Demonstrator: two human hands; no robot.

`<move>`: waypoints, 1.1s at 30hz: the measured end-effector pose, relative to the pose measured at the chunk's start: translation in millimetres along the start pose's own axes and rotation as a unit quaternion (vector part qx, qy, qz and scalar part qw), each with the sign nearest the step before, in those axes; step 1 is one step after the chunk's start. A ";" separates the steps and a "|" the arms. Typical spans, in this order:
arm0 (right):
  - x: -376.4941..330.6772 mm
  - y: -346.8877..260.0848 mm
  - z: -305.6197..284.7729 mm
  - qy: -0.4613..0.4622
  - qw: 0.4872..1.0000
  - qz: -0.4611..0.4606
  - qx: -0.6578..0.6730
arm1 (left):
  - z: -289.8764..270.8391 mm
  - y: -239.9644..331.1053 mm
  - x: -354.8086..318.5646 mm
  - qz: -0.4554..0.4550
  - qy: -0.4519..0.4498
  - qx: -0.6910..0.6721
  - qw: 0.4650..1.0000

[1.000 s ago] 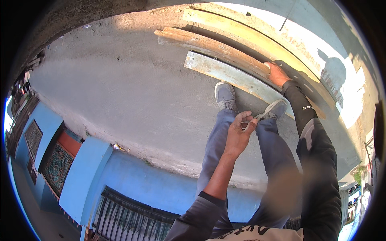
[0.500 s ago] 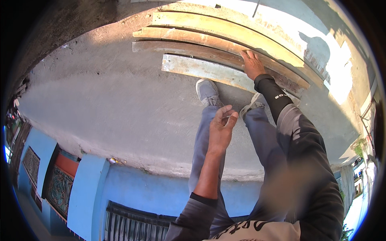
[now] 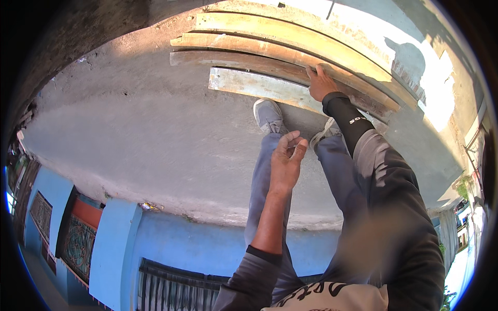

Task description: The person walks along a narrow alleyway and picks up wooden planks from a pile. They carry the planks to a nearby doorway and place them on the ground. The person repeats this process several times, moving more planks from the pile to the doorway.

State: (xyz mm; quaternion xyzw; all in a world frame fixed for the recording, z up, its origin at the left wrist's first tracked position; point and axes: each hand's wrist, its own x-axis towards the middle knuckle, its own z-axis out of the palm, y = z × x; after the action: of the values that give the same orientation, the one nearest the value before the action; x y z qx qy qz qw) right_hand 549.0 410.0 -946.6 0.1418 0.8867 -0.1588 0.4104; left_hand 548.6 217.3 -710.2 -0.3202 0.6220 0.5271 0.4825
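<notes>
Several long wooden planks lie side by side on the concrete ground in front of my feet. Farthest is a pale yellow plank (image 3: 259,23), then an orange-brown plank (image 3: 244,44), a darker brown plank (image 3: 233,61) and nearest a shorter whitish plank (image 3: 249,84). My right hand (image 3: 322,85) reaches over the darker brown plank, its outstretched fingertips at the near edge of the orange-brown one. The palm side is hidden. Above my legs hovers my left hand (image 3: 287,160), fingers loosely bent and thumb apart, with nothing visible between them.
My grey shoes (image 3: 267,115) stand close to the whitish plank. Behind me runs a blue wall (image 3: 181,238) with a dark gate and grille. Bright sunlight and a head-shaped shadow (image 3: 410,62) fall at the far right.
My right hand has shifted slightly left along the planks, its fingers spreading a little. My left hand has risen a touch. The planks appear unmoved.
</notes>
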 end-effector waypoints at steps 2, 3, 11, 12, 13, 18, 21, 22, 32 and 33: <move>2.5 -1.0 -9.1 -0.043 0.997 0.020 0.068 | 0.3 -2.9 3.2 0.008 0.005 -0.008 1.000; 1.8 -2.4 -12.0 -0.050 0.996 0.022 0.068 | -0.5 -4.8 3.4 0.007 0.004 -0.011 1.000; -30.3 -16.7 38.1 0.012 0.990 0.051 0.132 | -6.4 -0.8 2.5 -0.019 -0.005 0.011 1.000; -40.6 -20.8 44.0 -0.008 0.986 0.068 0.149 | -6.2 -1.8 3.2 -0.017 -0.005 0.014 1.000; -46.3 -26.4 47.4 -0.028 0.982 0.081 0.168 | -7.4 -0.9 3.9 -0.013 -0.002 0.018 1.000; -51.1 -18.3 68.4 -0.007 0.973 0.132 0.188 | -5.9 -0.4 3.2 -0.005 0.002 0.004 1.000; -44.6 -4.5 67.9 0.018 0.976 0.138 0.170 | -3.7 2.0 1.8 -0.006 0.006 0.005 1.000; -41.7 -2.2 65.0 0.037 0.977 0.137 0.161 | -2.8 3.5 1.3 -0.011 0.010 0.003 1.000; -39.6 21.6 59.5 0.078 0.966 0.156 0.193 | 3.0 6.6 -0.6 -0.021 0.018 0.031 0.999; -41.6 22.9 60.9 0.100 0.965 0.162 0.182 | 3.6 5.9 -0.9 -0.020 0.016 0.030 0.999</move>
State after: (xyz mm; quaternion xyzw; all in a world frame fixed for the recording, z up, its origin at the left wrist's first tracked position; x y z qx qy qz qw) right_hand 625.3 401.5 -955.5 0.3713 0.8444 -0.2340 0.3071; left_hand 544.4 222.1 -707.2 -0.3261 0.6386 0.4931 0.4926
